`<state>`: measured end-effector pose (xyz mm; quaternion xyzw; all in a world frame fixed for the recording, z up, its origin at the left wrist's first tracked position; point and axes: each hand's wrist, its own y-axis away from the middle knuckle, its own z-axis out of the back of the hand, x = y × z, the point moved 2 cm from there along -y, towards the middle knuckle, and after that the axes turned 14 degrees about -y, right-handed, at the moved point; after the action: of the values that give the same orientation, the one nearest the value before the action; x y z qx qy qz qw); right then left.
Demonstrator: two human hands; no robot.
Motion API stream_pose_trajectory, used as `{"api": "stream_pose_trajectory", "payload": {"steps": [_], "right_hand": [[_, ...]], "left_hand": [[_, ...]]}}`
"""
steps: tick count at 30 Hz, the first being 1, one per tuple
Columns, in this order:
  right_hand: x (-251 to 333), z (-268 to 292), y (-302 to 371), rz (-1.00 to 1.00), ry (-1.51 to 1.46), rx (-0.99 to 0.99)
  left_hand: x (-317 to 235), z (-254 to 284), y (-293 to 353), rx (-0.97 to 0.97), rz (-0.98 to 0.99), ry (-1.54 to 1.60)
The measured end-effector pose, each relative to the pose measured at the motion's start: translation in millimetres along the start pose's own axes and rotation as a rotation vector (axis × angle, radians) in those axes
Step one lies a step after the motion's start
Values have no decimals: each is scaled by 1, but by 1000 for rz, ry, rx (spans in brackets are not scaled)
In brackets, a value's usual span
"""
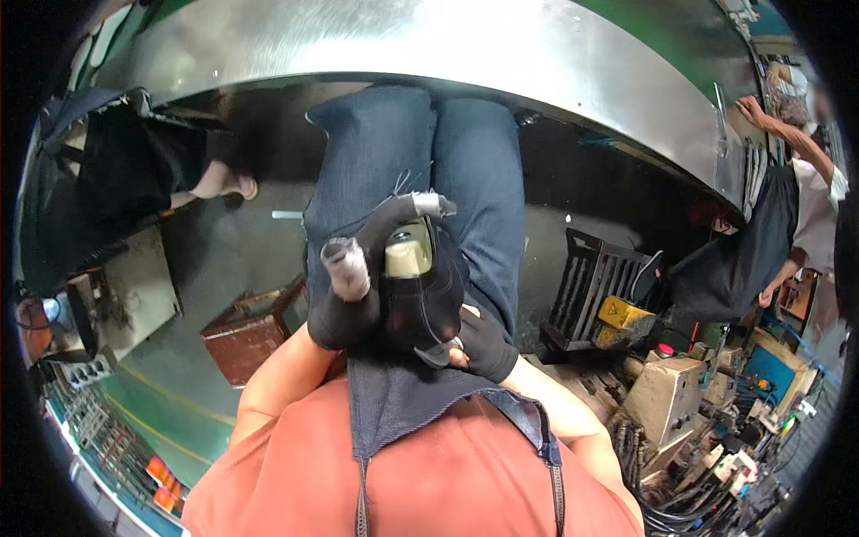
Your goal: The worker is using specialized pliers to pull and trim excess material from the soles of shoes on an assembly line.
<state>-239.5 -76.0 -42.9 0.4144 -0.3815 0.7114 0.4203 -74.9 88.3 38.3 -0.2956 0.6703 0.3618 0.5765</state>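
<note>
My left hand, in a dark glove with pale tape wrapped on two fingertips, is over my lap. Its fingers curl around an object with a glossy cream face and a small dark dome at its top; its kind I cannot make out. Loose threads stick up near the index finger. My right hand, in a dark fingerless glove, lies lower and to the right, against a dark bundle below the cream object. Its fingers are bent closed there, beside a grey tip; what they pinch is hidden. A dark apron lies underneath.
A shiny metal bench spans the front, above my knees. A brown wooden stool stands left. At right are a dark slatted crate, a yellow box and cluttered machinery. People in dark aprons are at both sides.
</note>
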Motion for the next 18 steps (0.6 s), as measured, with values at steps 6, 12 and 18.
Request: {"api": "stream_pose_trajectory", "payload": {"steps": [6,12,18], "right_hand": [[3,25,-10,-16,-117,173],[-17,18,-7,-16,14,57],[79,66,-99,-522,-359,-261]], "left_hand": [[3,-6,9,-20,-125,-23],[89,4,-14,-229,-37,125],[54,22,-55,-73,123,19]]}}
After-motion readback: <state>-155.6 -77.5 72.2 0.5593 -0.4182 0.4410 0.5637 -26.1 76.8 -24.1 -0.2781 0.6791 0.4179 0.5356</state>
